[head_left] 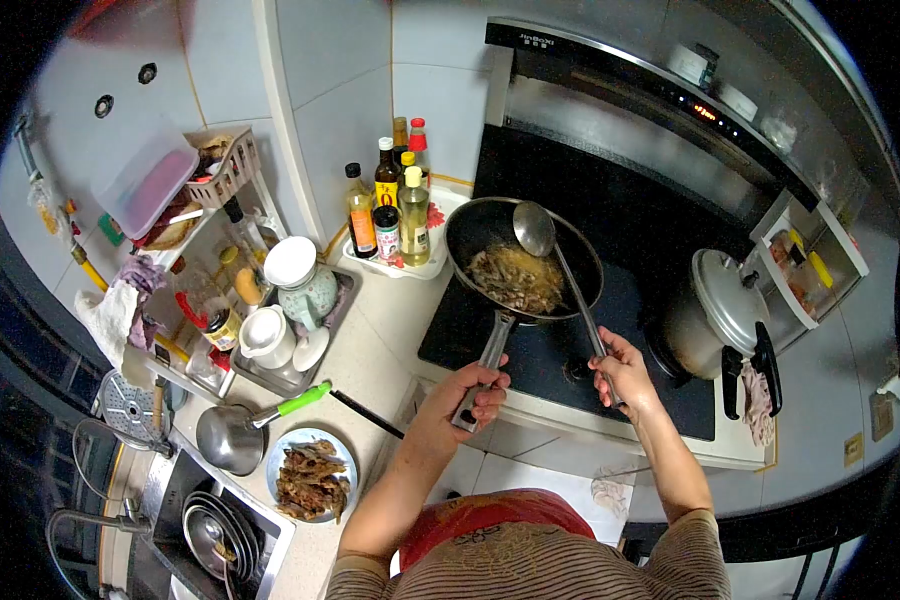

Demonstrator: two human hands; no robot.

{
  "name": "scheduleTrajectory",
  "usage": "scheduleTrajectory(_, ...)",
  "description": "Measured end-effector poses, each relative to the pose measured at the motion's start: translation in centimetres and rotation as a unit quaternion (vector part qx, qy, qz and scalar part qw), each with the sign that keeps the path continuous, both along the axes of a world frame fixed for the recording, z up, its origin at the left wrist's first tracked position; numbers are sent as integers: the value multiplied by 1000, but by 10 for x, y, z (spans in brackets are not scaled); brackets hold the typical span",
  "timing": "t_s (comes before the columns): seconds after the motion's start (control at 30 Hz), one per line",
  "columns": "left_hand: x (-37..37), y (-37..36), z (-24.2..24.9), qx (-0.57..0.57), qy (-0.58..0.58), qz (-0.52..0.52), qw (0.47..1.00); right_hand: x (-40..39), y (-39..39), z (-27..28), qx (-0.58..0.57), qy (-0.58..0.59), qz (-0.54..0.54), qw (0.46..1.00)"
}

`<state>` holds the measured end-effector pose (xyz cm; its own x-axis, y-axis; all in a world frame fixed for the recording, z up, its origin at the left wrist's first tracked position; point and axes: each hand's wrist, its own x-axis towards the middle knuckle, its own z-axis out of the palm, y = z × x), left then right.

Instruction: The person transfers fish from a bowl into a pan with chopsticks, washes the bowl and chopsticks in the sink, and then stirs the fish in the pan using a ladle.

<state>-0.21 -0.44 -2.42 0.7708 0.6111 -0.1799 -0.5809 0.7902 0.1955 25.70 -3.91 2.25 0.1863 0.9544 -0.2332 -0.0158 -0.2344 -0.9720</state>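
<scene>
Pale tabletop (375, 322), glossy tiles (335, 110), left fingers (487, 398) are gripping a round pan's (464, 240) handle (497, 343), right fingers (610, 366) hanging onto a metal ladle (535, 230).

Your shirt (570, 575): brownish tan, thin dark stripes, close-set, running across body. Your left sleeve (358, 578) short, same striped cloth; your right sleeve (695, 560) matches, cuff ending near elbow. On shirt front, curling line pattern (490, 547) in golden tan, motif too blurred to read. Beyond it you show red cloth (435, 525) with rounded outline, garment type unclear. Your left grip (475, 393) and right grip (625, 373) bare-skinned.
</scene>
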Motion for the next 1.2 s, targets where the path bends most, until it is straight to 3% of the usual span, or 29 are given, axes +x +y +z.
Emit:
scheduleTrajectory(0.8,-2,-1,-5,12,10,1,1000,-12,-6,-16,-9,-255,81,964)
scheduleTrajectory(1.2,-1,0,-5,46,37,-4,998,-10,-2,1,-47,-209,109,971)
